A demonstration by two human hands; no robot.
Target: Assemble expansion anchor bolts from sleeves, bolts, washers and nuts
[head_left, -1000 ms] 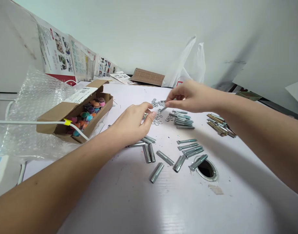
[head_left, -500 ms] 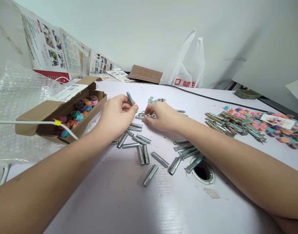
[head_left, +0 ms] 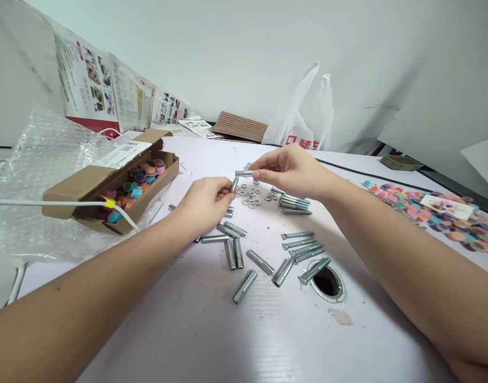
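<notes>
Pinched in the fingertips of my left hand (head_left: 209, 205) is a bolt (head_left: 235, 184), its silvery end sticking out; the rest is hidden by the fingers. My right hand (head_left: 286, 169) grips a short metal sleeve (head_left: 243, 173) by one end, just above and beside the bolt. Below both hands lies a cluster of washers (head_left: 251, 200), with small nuts partly hidden behind the right hand. Loose metal sleeves (head_left: 245, 286) are scattered nearer me. To the right, several bolts (head_left: 295, 203) lie side by side, with more bolts (head_left: 303, 244) lower down.
At left, an open cardboard box (head_left: 68, 205) of coloured caps rests on bubble wrap (head_left: 32, 229), a white cable (head_left: 48, 202) crossing in front. A round table hole (head_left: 327, 282) lies at right, beyond it a spread of coloured caps (head_left: 459, 223). A plastic bag (head_left: 303, 114) stands behind.
My right hand has risen from the washers and moved right, now with a sleeve in its fingers. My left hand has shifted right and nearer me, its bolt now pointing towards the sleeve.
</notes>
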